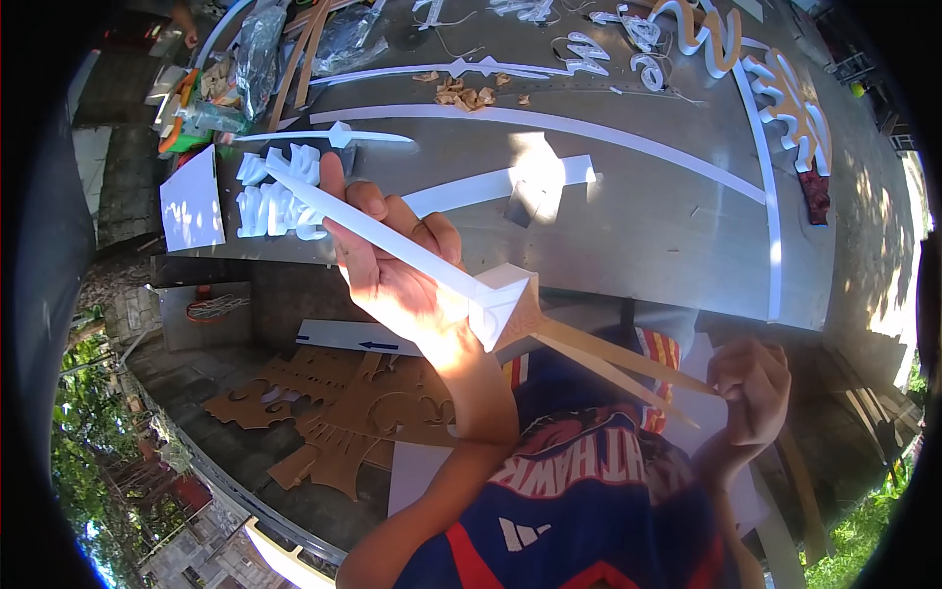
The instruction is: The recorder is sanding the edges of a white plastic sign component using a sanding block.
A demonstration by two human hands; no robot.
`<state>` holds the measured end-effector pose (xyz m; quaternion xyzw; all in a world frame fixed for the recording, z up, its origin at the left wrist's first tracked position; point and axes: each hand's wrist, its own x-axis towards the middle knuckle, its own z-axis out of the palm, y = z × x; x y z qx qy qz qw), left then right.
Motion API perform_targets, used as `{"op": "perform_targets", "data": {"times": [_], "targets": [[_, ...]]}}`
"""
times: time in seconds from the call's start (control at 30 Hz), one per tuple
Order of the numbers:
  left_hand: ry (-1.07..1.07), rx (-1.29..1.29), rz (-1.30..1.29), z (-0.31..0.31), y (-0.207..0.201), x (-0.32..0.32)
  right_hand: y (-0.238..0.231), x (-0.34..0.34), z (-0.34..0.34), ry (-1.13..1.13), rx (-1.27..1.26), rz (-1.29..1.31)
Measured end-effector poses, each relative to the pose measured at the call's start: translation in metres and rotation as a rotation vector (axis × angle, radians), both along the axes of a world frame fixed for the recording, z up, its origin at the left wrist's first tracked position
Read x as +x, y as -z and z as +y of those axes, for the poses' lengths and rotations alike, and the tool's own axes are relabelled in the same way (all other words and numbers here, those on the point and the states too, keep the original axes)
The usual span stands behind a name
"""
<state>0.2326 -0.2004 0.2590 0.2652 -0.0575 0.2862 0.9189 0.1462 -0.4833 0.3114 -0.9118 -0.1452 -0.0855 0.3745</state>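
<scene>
White strip (392, 240) with a flared, angular end (498, 304) is held up in front of the desk (657, 240), slanting across its near edge, the thin tip pointing toward the white letters. The left hand (397, 280) lies under it, palm up, fingers loosely curled, so that the strip runs across them; whether they pinch it or only bear it I cannot tell. Beside the flared end, on the person's side of the desk's near edge, a long brown strip (623, 353) runs out to the right hand (751, 393), whose bent fingers look clamped on its far end. How firmly the brown part is joined to the white cannot be made out. To handle this well, I would keep the palm close beneath the flared end, where a slender piece is likely to twist, and draw on the brown end slowly, low and in line, so that the thin tip does not bend. On the desk's left part stand the white letters (280, 201), next to a white panel (193, 206). Across the desk's middle runs a curved white band (549, 121), with crumpled brown scraps (466, 96) just beyond it. Below the desk's near edge lie brown cut-out sheets (339, 407).
</scene>
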Motion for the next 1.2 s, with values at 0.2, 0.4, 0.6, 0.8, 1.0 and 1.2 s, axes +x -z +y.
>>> {"op": "perform_targets", "data": {"times": [0.2, 0.4, 0.6, 0.8, 1.0, 1.2], "targets": [[0.043, 0.018, -0.030, -0.001, 0.000, 0.005, 0.004, -0.001, 0.000, 0.081, 0.049, 0.021], [0.029, 0.040, -0.005, -0.001, 0.003, 0.009, 0.004, 0.006, -0.010, 0.005, 0.067, 0.041], [-0.001, 0.020, 0.037, -0.002, 0.006, 0.010, 0.010, 0.003, -0.017, -0.068, 0.054, 0.045], [-0.059, -0.135, -0.037, 0.041, 0.009, 0.012, 0.011, 0.004, -0.042, 0.005, 0.368, -0.076], [-0.184, 0.044, 0.005, 0.048, 0.011, 0.013, 0.021, 0.019, -0.002, 0.003, 0.466, -0.037], [-0.150, 0.000, 0.019, 0.021, -0.003, 0.011, 0.017, 0.054, 0.095, -0.351, 0.329, 0.149]]}}
